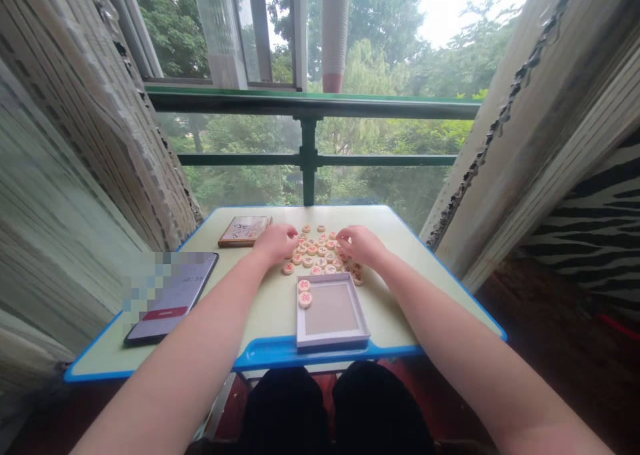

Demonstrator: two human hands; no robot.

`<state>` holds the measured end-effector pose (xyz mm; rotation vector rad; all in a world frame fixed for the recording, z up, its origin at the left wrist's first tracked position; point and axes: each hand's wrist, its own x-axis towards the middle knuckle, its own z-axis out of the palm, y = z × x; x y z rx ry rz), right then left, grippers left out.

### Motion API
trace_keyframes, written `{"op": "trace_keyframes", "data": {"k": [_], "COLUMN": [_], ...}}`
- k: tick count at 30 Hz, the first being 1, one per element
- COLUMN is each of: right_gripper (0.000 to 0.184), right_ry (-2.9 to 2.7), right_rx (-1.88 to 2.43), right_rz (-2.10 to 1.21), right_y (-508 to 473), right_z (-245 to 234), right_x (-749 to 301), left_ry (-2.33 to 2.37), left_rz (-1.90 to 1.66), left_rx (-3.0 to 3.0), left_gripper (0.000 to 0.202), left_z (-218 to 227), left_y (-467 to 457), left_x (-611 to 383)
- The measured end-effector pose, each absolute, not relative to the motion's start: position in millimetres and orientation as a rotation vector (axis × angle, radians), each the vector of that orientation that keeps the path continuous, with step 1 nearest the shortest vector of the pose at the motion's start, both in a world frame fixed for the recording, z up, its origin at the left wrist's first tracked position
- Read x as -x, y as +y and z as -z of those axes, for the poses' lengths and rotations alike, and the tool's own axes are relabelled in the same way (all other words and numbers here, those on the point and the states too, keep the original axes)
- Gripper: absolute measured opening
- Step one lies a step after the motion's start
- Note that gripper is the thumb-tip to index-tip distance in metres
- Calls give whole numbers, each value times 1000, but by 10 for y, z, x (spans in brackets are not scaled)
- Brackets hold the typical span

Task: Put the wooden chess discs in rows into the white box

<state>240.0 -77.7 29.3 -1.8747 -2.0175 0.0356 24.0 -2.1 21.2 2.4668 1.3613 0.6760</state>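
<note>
Tabletop (275, 321) — left hand (276, 241), right hand (361, 243), fingers curled on chess pieces (320, 255); box (332, 311) near.

A pale green desk (400, 308) with a blue edge fills the lower middle of the frame; a phone (170, 298) lies at its left, screen lit; a flat brown board (245, 231) lies further back; a green railing (307, 155) crosses the window behind, with trees (380, 41) beyond; reed blinds (75, 141) hang at both sides; a zebra-striped cloth (600, 215) shows at the right edge.
</note>
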Motion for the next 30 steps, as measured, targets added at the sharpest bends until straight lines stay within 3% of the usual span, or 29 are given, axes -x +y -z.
{"op": "trace_keyframes", "data": {"k": [8,30], "right_gripper": [22,18], "right_ry": [-2141,-2208], "right_rx": [1763,1576], "right_rz": [1,7], "right_y": [-817,-894], "right_z": [-282,-308], "right_x": [-2287,-2212], "left_ry": [1259,1195], "left_rz": [-445,-422], "left_rx": [-2614,-2467], "left_gripper": [35,33], "left_z": [-181,-162], "left_y": [-14,77], "left_x": [-282,-226]}}
